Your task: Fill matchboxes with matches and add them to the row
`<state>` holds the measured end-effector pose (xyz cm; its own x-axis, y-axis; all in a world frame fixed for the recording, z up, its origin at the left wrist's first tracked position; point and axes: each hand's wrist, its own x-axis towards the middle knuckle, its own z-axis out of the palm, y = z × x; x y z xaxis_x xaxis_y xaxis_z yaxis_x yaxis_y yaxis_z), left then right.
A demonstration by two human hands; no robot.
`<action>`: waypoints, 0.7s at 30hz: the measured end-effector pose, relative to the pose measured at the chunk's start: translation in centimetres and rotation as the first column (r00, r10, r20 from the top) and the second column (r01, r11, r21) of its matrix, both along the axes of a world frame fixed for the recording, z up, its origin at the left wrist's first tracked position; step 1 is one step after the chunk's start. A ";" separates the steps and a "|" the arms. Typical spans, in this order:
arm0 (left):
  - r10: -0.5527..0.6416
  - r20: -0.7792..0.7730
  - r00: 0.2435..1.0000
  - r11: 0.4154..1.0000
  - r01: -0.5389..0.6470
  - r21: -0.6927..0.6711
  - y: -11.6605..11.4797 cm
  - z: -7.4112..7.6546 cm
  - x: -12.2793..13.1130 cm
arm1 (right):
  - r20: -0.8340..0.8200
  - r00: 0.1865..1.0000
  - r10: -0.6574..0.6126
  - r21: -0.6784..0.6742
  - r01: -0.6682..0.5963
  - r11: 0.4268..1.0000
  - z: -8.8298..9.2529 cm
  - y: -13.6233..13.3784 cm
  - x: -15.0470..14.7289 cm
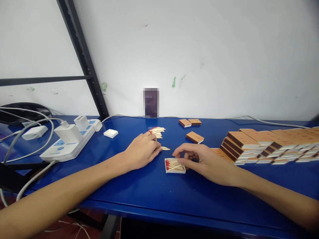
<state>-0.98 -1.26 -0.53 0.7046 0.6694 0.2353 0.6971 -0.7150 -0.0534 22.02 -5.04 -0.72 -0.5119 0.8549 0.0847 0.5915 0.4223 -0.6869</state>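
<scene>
My left hand (142,151) rests on the blue table (149,189), fingers pinched round a few matchsticks (164,148) whose ends stick out to the right. Just behind it lies a loose pile of red-tipped matches (157,131). My right hand (199,161) has its fingers curled at the right end of a small white matchbox tray (174,165), which holds several red-tipped matches. The two hands are close together, with the tray between and slightly below them.
Stacked rows of orange-topped matchboxes (269,146) fill the right side. Three loose matchboxes (194,136) lie behind the hands. A white power strip with plugs and cables (68,141) sits at left, beside a small white block (111,133). A black shelf frame (82,56) leans against the wall.
</scene>
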 end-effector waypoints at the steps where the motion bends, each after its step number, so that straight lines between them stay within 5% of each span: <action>1: -0.008 0.006 1.000 1.000 0.008 -0.013 0.1 0.0 -0.1 | 0.032 0.999 -0.011 0.025 0.010 1.000 0.3 0.1 0.0; 7: -0.041 0.118 0.992 0.989 0.057 -0.135 1.0 0.0 -0.5 | 0.240 0.967 -0.082 0.270 0.015 0.963 1.7 1.5 -0.8; 14: -0.069 0.159 0.985 0.971 0.103 -0.217 1.0 -0.1 -0.7 | 0.323 0.938 0.127 0.138 -0.180 0.974 2.8 1.2 0.0; 21: -0.062 0.128 0.990 0.973 0.088 -0.213 0.9 -0.3 -0.6 | 0.374 0.919 0.128 0.153 -0.197 0.968 2.5 0.3 1.0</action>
<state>-1.54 -0.38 -0.83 0.7305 0.6601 0.1751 0.6327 -0.7507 0.1901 23.01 -4.76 1.76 -0.6679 0.7441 0.0171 0.6952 0.6319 -0.3427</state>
